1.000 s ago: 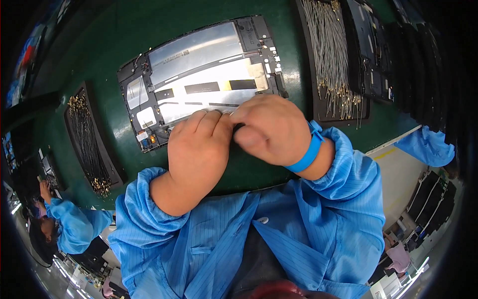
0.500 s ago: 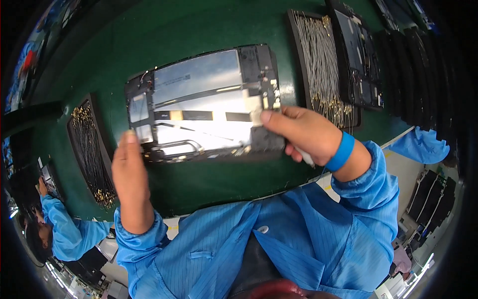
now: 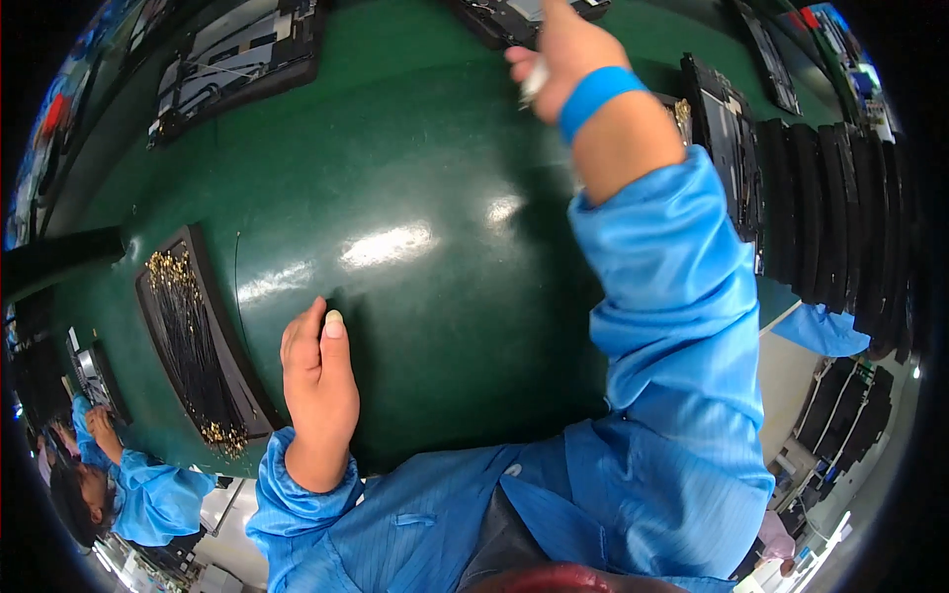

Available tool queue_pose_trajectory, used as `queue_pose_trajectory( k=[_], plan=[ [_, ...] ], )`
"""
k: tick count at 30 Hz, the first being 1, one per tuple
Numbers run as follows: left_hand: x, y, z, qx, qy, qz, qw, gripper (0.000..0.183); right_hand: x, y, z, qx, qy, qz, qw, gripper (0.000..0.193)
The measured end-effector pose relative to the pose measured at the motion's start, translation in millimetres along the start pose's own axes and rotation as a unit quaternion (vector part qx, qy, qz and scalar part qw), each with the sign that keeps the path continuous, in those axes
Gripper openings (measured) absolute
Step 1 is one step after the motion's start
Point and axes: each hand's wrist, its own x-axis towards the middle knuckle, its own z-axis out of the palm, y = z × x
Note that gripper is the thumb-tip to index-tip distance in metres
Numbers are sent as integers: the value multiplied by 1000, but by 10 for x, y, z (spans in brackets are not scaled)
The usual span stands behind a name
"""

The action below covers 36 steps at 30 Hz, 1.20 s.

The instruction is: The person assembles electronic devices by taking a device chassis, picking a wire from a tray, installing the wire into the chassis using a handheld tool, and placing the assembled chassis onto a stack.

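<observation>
My left hand (image 3: 321, 381) hovers over the green table, fingers stretched out and holding nothing. My right hand (image 3: 571, 54), with a blue wristband, reaches to the far side and keeps a small white tool (image 3: 535, 83) in its fingers; blur hides its exact kind. Those fingers are at an opened tablet-like device (image 3: 494, 22), partly cut off by the top edge, and whether they grip it is unclear. At the far left lies another opened tablet-like device (image 3: 237, 64) with its inner parts showing. A single thin black cable (image 3: 238, 287) lies on the table beyond my left hand.
A dark tray of black cables (image 3: 203, 346) stands at the left. On the right, a device (image 3: 727, 138) leans beside partly hidden cable ends (image 3: 682, 114) and a row of black panels (image 3: 830, 208). A co-worker (image 3: 129, 484) sits at the far left.
The opened device is no longer between my hands; a similar one now lies at the far left. My right hand has moved far forward, and my left hand is over the table without it.
</observation>
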Motion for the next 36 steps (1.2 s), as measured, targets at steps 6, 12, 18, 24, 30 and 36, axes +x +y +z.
queue_pose_trajectory(
  k=[6,12,18,24,30,36],
  plan=[
    [17,101,-8,-65,3,-48,997,25,822,138,-179,170,-210,84,959,33],
    [204,313,16,-414,-65,-224,880,41,298,126,317,178,-241,124,946,36],
    [423,273,114,-669,-365,-54,646,46,-1458,757,-5,20,-389,212,896,34],
    [76,350,-148,-546,-91,-122,824,45,-1757,930,-563,-318,-690,62,648,51],
    [149,121,-235,-149,-52,-98,983,37,-1923,1298,-808,-389,-649,24,654,46],
    [441,-655,-794,382,271,56,882,31,-1966,1384,-587,-348,-558,-25,753,38]
  ],
)
